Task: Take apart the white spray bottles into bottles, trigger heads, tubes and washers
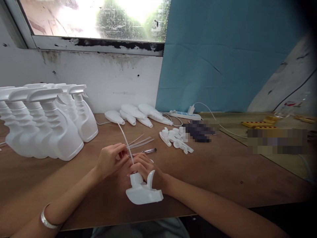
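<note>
A white trigger spray head (143,193) hangs upside down near the table's front edge, its collar upward and its trigger to the right. My right hand (147,168) is closed around its collar, and some of the fingers are hidden behind it. A thin white dip tube (123,134) rises from the collar, leaning left. My left hand (111,158) has its fingers curled at the tube's lower half, thumb and fingertips close against it. Just beyond both hands lie several loose tubes (141,142) and a screwdriver (150,150) with a clear handle.
Assembled white spray bottles (61,132) stand in rows at left. Bottles without heads (131,112) lie along the wall. A pile of spray heads (176,138) sits right of centre, beside a dark blurred item (199,130). Behind are a power strip (185,115) and cable.
</note>
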The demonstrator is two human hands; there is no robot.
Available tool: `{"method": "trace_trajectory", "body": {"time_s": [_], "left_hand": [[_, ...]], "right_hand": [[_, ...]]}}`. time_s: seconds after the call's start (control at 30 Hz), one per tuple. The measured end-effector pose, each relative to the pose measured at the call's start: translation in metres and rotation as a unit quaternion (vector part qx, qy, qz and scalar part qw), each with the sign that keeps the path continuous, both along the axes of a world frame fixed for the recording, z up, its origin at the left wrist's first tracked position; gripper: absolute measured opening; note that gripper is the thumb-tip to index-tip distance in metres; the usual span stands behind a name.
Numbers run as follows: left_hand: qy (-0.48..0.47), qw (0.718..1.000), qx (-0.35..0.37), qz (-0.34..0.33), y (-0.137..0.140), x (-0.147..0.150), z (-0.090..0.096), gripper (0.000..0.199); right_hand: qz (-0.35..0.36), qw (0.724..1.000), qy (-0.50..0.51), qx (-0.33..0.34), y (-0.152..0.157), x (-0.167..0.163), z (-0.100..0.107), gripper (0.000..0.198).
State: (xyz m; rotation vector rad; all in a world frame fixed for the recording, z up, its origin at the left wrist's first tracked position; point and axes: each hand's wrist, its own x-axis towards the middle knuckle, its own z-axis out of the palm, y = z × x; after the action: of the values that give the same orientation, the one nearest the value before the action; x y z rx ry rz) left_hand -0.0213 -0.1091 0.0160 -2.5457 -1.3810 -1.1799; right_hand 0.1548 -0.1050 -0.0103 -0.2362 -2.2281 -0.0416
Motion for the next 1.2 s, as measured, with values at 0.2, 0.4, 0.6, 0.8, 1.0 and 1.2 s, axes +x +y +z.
{"method": "trace_trajectory", "body": {"time_s": [0.2, 0.4, 0.6, 0.8, 1.0, 1.2], "left_hand": [[-0.014, 0.999, -0.039, -0.021, -0.002, -0.001, 0.001, 0.015], [-0.018, 0.999, -0.043, -0.02, -0.002, 0.0, 0.001, 0.018], [-0.074, 0.994, -0.078, -0.029, 0.0, 0.002, 0.0, 0.014], [-0.111, 0.987, -0.116, -0.029, 0.001, 0.004, 0.0, 0.015], [-0.135, 0.981, -0.138, -0.029, 0.0, 0.005, 0.001, 0.015], [-0.144, 0.973, -0.175, -0.034, 0.0, 0.007, 0.004, 0.013]], "right_hand": [[-0.093, 0.995, -0.016, 0.044, 0.002, 0.002, 0.004, 0.004], [-0.187, 0.98, -0.023, 0.063, 0.002, 0.004, 0.007, 0.006], [-0.251, 0.964, -0.033, 0.077, 0.007, 0.005, 0.006, 0.008], [-0.299, 0.951, -0.07, 0.048, 0.013, 0.006, 0.002, 0.01], [-0.309, 0.948, -0.071, 0.025, 0.012, 0.005, 0.005, 0.01], [-0.31, 0.949, -0.056, 0.03, 0.011, 0.005, 0.005, 0.01]]}}
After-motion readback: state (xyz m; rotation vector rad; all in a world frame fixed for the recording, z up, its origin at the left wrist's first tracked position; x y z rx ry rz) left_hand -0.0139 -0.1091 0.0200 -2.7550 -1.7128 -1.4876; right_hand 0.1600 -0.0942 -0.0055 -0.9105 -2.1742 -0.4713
